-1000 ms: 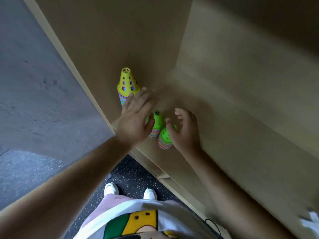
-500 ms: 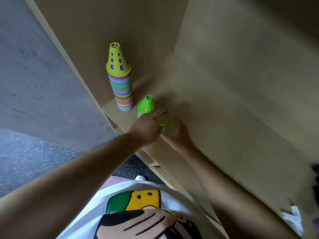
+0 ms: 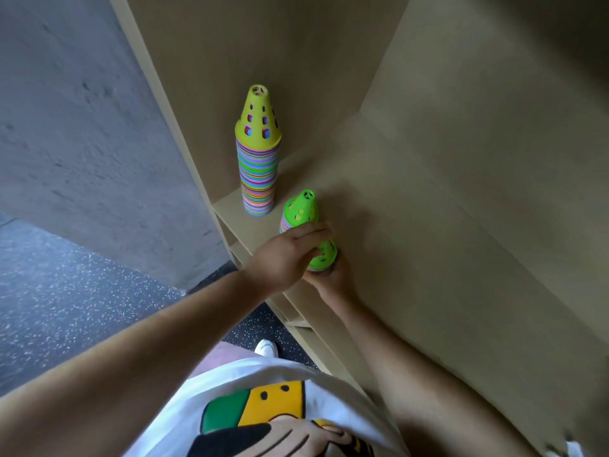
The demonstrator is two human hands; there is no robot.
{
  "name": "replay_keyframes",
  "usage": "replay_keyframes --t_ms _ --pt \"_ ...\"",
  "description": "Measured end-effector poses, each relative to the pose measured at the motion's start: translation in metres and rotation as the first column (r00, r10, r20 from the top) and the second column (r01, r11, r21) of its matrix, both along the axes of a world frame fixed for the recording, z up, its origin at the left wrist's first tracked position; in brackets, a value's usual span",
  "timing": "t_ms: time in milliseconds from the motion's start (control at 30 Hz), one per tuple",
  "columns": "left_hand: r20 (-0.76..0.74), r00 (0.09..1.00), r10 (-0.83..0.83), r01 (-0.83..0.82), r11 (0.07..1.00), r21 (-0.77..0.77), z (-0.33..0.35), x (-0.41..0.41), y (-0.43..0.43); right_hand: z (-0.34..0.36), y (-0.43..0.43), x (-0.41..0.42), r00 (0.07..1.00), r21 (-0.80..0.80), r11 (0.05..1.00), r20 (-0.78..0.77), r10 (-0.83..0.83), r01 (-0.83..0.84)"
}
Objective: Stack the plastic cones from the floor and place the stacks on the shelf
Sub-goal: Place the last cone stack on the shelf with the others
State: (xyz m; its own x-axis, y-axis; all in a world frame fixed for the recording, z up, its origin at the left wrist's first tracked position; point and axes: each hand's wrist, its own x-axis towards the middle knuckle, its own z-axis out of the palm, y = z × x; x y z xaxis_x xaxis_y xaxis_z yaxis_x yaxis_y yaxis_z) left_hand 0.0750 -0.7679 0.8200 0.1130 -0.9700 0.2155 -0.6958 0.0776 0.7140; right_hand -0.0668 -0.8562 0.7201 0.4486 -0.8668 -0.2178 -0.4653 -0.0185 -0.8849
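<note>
Big wooden shelf [image 3: 412,225] fills the view, and on its board the tall striped stack [image 3: 258,173] with the yellow cone on top stands upright near the left wall, at about 11 o'clock from the hands. Left hand [image 3: 285,257] comes in from 7 o'clock, fingers curled over a short green-topped stack [image 3: 324,255], while the right hand [image 3: 334,280] grips its base from 5 o'clock; whether it touches the board, can't tell. Just beyond the left knuckles, at 12 o'clock, a second green-topped stack [image 3: 301,207] stands upright, lower part hidden
</note>
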Motion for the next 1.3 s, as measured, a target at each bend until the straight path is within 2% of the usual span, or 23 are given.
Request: replay_keyframes --t_ms 133,233,400,600,767,967,1067,1133,1300 --pt "-0.031 0.999 -0.01 0.006 0.992 -0.123 0.036 0.004 -0.007 0.043 0.014 -0.017 0.985 0.061 0.993 0.131 -0.113 0.106" --pt "-0.048 0.999 -0.003 -0.011 0.96 -0.279 0.09 0.013 -0.024 0.098 0.004 -0.013 0.96 0.035 0.989 0.236 -0.151 0.147" --pt "0.011 0.998 0.055 -0.043 0.877 -0.478 0.199 0.046 -0.047 0.204 -0.03 0.043 0.921 -0.083 0.996 0.39 0.005 0.03" --pt "0.099 0.977 0.19 -0.098 0.807 -0.583 0.284 0.102 -0.053 0.28 -0.049 0.127 0.857 -0.187 0.98 0.491 0.155 -0.07" --pt "0.078 0.964 0.253 -0.174 0.828 -0.534 0.274 0.139 -0.058 0.274 -0.056 0.167 0.863 -0.111 0.985 0.476 0.172 -0.135" --pt "0.049 0.96 0.276 -0.237 0.892 -0.384 0.207 0.147 -0.056 0.198 -0.065 0.174 0.932 -0.03 0.981 0.309 0.189 -0.189" --pt "0.058 0.955 0.289 -0.249 0.897 -0.366 0.181 0.143 -0.05 0.179 -0.057 0.169 0.943 -0.028 0.977 0.257 0.209 -0.209" --pt "0.059 0.953 0.298 -0.258 0.895 -0.364 0.178 0.142 -0.047 0.183 -0.053 0.166 0.953 -0.041 0.98 0.231 0.196 -0.192" --pt "0.119 0.948 0.296 -0.238 0.905 -0.353 0.185 0.134 -0.047 0.196 -0.046 0.142 0.98 -0.211 0.966 0.101 0.172 -0.147"
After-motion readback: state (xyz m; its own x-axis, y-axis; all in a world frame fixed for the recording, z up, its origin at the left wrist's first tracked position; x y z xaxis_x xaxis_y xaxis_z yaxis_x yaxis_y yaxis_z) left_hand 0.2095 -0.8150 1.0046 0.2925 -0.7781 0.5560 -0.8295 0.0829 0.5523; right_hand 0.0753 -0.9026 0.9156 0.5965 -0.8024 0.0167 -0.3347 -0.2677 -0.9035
